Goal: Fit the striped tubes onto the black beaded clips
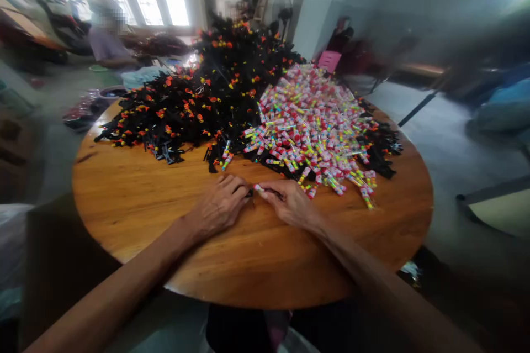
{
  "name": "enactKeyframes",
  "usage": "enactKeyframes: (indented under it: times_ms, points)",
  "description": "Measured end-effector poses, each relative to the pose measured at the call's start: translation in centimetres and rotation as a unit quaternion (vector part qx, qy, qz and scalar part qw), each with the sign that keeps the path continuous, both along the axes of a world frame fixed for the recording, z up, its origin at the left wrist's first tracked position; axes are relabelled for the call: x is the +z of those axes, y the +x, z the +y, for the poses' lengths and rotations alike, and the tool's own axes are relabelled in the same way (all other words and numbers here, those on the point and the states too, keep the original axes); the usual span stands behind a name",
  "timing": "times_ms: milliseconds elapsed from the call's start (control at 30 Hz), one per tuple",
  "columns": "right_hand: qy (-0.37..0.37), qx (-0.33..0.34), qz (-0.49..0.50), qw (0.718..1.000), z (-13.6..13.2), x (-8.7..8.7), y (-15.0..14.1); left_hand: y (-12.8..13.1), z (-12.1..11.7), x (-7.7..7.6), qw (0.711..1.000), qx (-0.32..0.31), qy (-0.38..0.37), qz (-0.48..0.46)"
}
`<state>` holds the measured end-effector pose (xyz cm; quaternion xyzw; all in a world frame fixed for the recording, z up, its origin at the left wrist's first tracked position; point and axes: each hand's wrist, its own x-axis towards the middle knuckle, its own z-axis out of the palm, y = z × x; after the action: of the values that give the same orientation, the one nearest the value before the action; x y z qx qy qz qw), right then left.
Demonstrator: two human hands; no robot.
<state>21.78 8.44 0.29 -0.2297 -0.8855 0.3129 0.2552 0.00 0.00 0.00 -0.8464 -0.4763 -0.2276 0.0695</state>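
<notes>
My left hand (pixel 219 206) rests on the round wooden table (pixel 157 220), fingers curled onto a small black piece at its fingertips. My right hand (pixel 287 201) is beside it, fingers pinched on a small pink-and-white tube (pixel 259 188); the two hands meet at the tube. Just beyond them lies a heap of colourful small tubes (pixel 314 121). A tall pile of black pieces with orange and yellow tips (pixel 215 82) fills the far left of the table.
A person (pixel 108 38) sits beyond the table on the left near bright windows. A pink stool (pixel 329 60) and a fan (pixel 282 10) stand at the back. A basin (pixel 108 92) sits on the floor to the left.
</notes>
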Motion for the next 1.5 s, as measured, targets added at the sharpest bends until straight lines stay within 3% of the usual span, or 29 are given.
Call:
enactKeyframes:
  times_ms: [167, 667, 867, 1033, 1500]
  points:
    - [-0.068, 0.007, 0.013, 0.998, 0.2, 0.3, 0.1, 0.0, -0.1, 0.0, 1.000, -0.018, -0.012, -0.014]
    - [-0.122, 0.032, 0.055, 0.990, -0.1, 0.3, 0.4, -0.2, -0.3, -0.1, 0.999, -0.050, -0.019, 0.006]
    - [-0.139, 0.042, 0.006, 0.989, 0.0, 0.0, 0.9, -0.4, -0.3, -0.2, 0.997, -0.082, -0.008, -0.002]
    - [-0.159, 0.040, 0.021, 0.986, -0.4, 0.4, 1.1, -0.5, -0.3, -0.3, 0.994, -0.107, -0.004, -0.005]
    - [-0.197, 0.049, -0.023, 0.979, -0.8, 1.0, 0.9, -0.5, 0.0, -0.2, 0.992, -0.126, 0.031, 0.006]
